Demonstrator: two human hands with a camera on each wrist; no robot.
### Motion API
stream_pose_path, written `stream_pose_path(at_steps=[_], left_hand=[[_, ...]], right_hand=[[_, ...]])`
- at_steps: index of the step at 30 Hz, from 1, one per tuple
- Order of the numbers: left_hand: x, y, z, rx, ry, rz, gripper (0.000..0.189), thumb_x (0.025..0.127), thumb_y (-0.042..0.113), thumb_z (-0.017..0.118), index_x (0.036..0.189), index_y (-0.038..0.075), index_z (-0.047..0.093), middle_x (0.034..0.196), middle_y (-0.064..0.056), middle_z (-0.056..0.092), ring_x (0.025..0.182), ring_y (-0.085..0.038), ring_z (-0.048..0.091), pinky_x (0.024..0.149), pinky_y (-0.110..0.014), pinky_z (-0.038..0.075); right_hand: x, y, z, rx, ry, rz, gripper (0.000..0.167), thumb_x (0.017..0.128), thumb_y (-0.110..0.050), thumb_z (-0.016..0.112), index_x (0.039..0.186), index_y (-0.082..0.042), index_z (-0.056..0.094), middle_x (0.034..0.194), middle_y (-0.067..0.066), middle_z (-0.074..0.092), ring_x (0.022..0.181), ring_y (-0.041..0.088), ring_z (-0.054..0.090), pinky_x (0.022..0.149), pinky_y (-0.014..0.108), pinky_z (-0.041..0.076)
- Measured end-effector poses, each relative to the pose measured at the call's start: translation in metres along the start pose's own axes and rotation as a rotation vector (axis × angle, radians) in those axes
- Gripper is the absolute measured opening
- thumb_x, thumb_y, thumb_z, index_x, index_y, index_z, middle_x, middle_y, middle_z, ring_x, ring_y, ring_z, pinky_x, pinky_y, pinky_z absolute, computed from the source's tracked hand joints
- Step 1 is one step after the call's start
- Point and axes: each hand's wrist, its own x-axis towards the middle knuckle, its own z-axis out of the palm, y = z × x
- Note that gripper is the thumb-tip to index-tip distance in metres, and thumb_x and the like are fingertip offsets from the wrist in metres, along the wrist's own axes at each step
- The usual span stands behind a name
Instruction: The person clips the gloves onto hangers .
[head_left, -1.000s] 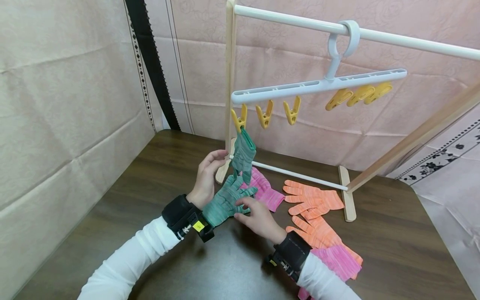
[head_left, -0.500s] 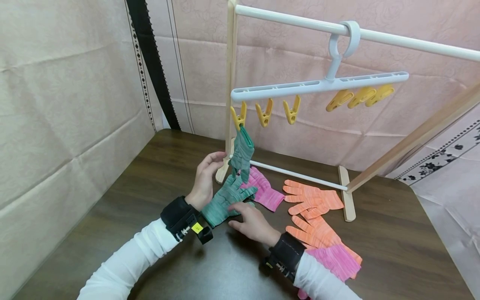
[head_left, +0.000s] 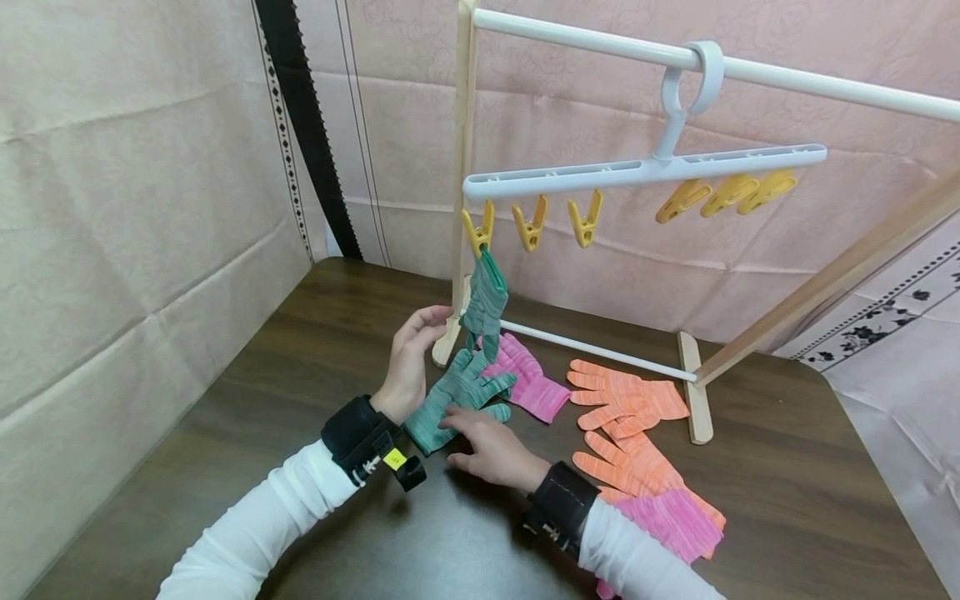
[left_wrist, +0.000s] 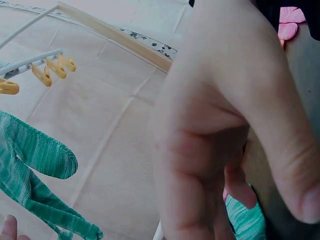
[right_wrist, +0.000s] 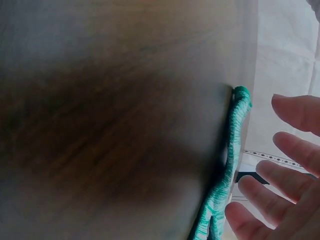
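A green glove [head_left: 487, 293] hangs by its cuff from a yellow clothespin [head_left: 478, 229] at the hanger's left end. Below it a second green glove [head_left: 442, 410] lies flat on the table, fingers spread. My left hand [head_left: 408, 362] is raised beside the hanging glove, fingers extended and holding nothing. My right hand [head_left: 495, 450] hovers over the lying glove's near side and hides part of it. In the right wrist view the right fingers [right_wrist: 287, 182] are spread apart, close to the green glove's edge [right_wrist: 231, 145]. The left wrist view shows the left thumb [left_wrist: 295, 165] apart from the fingers.
The pale blue hanger [head_left: 645, 171] hangs on a white bar [head_left: 585, 35] of a wooden-sided rack and carries several other clothespins [head_left: 530, 225]. A pink glove [head_left: 528, 379] lies behind the green one. Orange gloves [head_left: 626, 393] and another pink glove [head_left: 675, 521] lie to the right.
My right hand has moved left and slightly toward me, over the lying green glove. The hanging glove has swung a little. My left hand has stayed almost in place.
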Motion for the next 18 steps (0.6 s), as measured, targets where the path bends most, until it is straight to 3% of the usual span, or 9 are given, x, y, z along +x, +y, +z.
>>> stream_pose_path(at_steps=[8, 18], left_hand=[[-0.0005, -0.0013, -0.0018, -0.01, -0.005, 0.016, 0.027, 0.086, 0.005, 0.04, 0.11, -0.006, 0.046, 0.117, -0.015, 0.047, 0.115, -0.028, 0.036, 0.099, -0.039, 0.022], [-0.0017, -0.0028, -0.0021, -0.016, 0.004, 0.045, 0.023, 0.086, 0.005, 0.041, 0.106, -0.002, 0.05, 0.116, -0.018, 0.047, 0.115, -0.029, 0.036, 0.098, -0.038, 0.024]], right_hand=[[0.0031, -0.0003, 0.0044, -0.02, -0.04, -0.059, 0.036, 0.083, -0.018, 0.06, 0.117, -0.008, 0.055, 0.134, 0.009, 0.044, 0.123, 0.02, 0.041, 0.098, 0.036, 0.036], [0.005, -0.0003, 0.0079, -0.092, -0.121, -0.053, 0.036, 0.084, -0.021, 0.059, 0.118, -0.012, 0.055, 0.135, 0.006, 0.043, 0.124, 0.018, 0.04, 0.1, 0.033, 0.034]])
